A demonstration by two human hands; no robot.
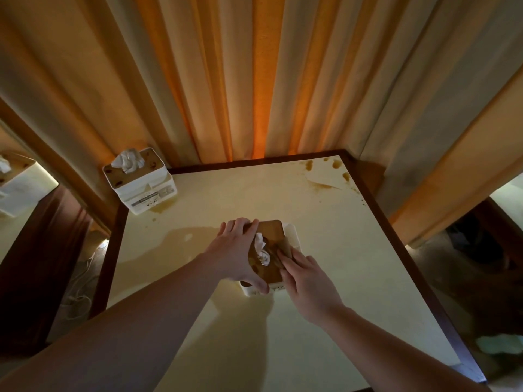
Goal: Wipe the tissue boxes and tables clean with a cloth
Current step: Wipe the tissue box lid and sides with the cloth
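Cloth (284, 250) lies under right hand (307, 278) atop tissue box (273, 230).

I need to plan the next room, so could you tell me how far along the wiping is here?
Nothing looks finished yet. In hand: the left hand steadies the near tissue box while the right hand presses a brown cloth on its lid. Left: the far tissue box still has spots on its lid, and the table shows brown stains at its far right corner and a smear beside the left hand.
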